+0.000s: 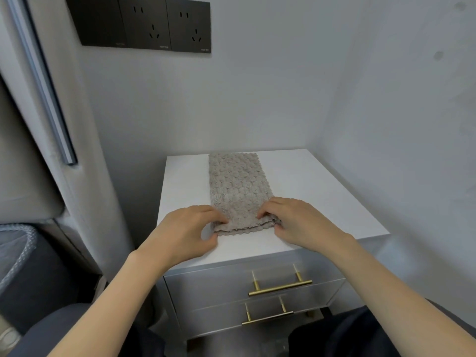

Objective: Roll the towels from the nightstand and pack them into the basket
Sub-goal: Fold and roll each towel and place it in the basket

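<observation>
Here: white nightstand | grey towel flat | corner walls

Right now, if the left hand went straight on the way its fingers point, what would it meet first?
The towel: the left hand pinches its near left corner, fingers pointing right across the near edge. Beyond that, probably the right hand.

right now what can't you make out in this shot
1. Towel near corners: head view, covered by the left hand and right hand.
2. Dark container, perhaps the basket: head view, cut off by the left edge; its inside is unseen.
</observation>
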Action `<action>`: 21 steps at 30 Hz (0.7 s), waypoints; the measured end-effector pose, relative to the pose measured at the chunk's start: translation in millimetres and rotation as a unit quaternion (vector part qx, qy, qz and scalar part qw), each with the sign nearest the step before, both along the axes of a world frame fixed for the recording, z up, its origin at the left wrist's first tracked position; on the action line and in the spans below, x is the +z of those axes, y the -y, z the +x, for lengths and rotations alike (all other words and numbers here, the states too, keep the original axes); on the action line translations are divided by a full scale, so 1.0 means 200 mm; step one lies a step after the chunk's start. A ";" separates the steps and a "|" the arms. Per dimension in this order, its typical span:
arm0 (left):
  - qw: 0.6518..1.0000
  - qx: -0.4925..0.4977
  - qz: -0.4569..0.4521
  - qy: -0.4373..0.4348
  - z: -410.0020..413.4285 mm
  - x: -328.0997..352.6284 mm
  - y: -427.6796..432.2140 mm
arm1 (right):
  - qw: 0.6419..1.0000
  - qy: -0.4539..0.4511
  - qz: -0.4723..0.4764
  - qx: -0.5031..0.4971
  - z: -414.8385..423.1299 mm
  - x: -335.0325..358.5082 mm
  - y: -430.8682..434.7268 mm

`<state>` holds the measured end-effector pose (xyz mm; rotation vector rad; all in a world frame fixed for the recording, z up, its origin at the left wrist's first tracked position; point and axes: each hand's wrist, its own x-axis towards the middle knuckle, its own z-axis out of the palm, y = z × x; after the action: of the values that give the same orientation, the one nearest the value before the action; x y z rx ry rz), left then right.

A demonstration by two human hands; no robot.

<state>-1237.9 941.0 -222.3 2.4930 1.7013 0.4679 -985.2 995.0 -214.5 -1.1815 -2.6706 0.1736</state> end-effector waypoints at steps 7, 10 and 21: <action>0.998 0.034 0.044 -0.003 0.03 -0.03 -0.02 | 0.979 -0.163 -0.097 -0.077 0.02 -0.01 -0.07; 0.995 0.035 0.094 -0.005 0.05 -0.04 -0.04 | 0.967 -0.198 -0.128 -0.098 0.02 -0.02 -0.09; 0.965 0.181 -0.028 0.188 0.03 -0.05 -0.14 | 0.960 -0.191 -0.120 -0.167 0.04 -0.05 -0.12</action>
<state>-1231.0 969.1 -232.3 1.8940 1.9635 0.8481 -977.6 1018.8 -224.3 -1.4744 -2.1263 0.6144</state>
